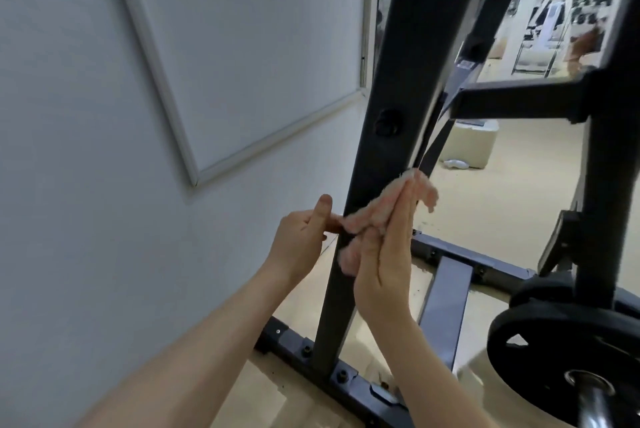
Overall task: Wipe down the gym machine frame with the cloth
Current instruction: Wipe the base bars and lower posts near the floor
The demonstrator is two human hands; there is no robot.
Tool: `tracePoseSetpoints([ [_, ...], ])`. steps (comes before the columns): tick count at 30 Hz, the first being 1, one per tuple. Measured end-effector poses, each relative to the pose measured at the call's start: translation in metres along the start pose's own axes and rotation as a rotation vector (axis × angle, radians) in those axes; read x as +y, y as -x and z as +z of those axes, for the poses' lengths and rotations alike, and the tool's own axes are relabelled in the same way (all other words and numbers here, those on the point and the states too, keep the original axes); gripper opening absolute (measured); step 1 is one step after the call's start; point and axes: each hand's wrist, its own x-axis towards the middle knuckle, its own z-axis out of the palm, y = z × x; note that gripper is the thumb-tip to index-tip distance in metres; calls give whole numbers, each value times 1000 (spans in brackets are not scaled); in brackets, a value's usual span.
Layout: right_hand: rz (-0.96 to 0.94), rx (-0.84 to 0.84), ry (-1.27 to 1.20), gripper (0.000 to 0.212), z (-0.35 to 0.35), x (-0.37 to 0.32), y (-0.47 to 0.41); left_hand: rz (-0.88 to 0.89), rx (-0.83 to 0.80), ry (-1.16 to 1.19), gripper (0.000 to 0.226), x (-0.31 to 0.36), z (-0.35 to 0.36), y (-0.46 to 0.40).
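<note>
Hands meet at centre frame on the gym machine frame (372, 164), whose dark upright runs steeply top to bottom: right hand (382, 261), fingers straight, presses the pink cloth (360, 216) flat against it while left hand (299, 242) pinches the cloth's near edge.
</note>
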Motion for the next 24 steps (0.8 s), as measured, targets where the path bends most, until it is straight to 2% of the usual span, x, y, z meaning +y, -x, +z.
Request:
tracePoseSetpoints([
  [3, 37, 29, -74, 49, -7, -16, -27, 74, 45, 55, 47, 42, -4, -24],
  [6, 62, 73, -82, 47, -15, -34, -62, 236, 91, 144, 33, 88, -11, -44],
  [10, 255, 47, -186, 72, -21, -46, -64, 414, -19, 177, 34, 135, -12, -52],
  [12, 329, 79, -266, 51, -24, -56, -67, 456, -58, 186, 33, 147, -10, -50],
  [15, 267, 177, -182, 28, -31, -83, -101, 474, -83, 185, 43, 150, -12, -48],
  [16, 203, 175, -150, 19, -32, -90, -115, 474, -96, 201, 45, 149, -13, -48],
  [17, 150, 165, -111, 18, -32, -95, -125, 471, -105, 221, 45, 149, -13, -47],
  [20, 65, 162, 2, 43, -27, -104, -126, 451, -109, 251, 44, 149, -13, -46],
  [24, 120, 149, 14, 42, -20, -103, -113, 439, -128, 233, 45, 149, -15, -48],
])
